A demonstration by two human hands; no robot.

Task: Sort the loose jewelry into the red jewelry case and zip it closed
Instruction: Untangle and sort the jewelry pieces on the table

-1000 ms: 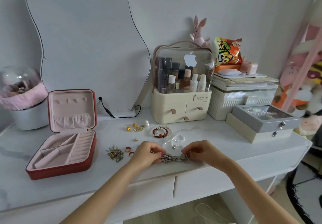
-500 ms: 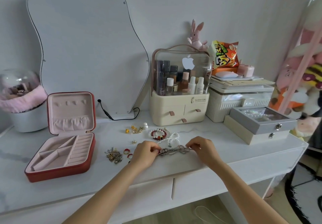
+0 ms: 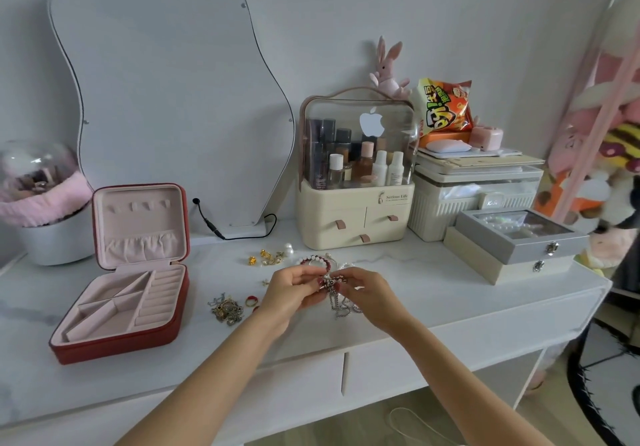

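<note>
Above the front middle of the white marble-patterned counter (image 3: 433, 293), the left hand (image 3: 289, 295) and the right hand (image 3: 370, 298) meet, each grip pinching one end of a silver link-chain bracelet (image 3: 337, 301) between curled fingertips; its loose loop hangs down between the hands. Just behind the hands lie a red and white beaded bracelet (image 3: 317, 260) and a scatter of small gold earrings (image 3: 265, 258) with a white pearl stud (image 3: 288, 247). Left of the left hand rest a tangled pile of dull gold chains (image 3: 227, 310) and a small red ring (image 3: 251, 300). Farther left, well apart from the hands, the square red jewelry case (image 3: 128, 338) stands unzipped, its lid upright and its pink lined compartments bare. Against the wall behind stands a cream cosmetics organiser with a clear domed cover (image 3: 356, 182).
</note>
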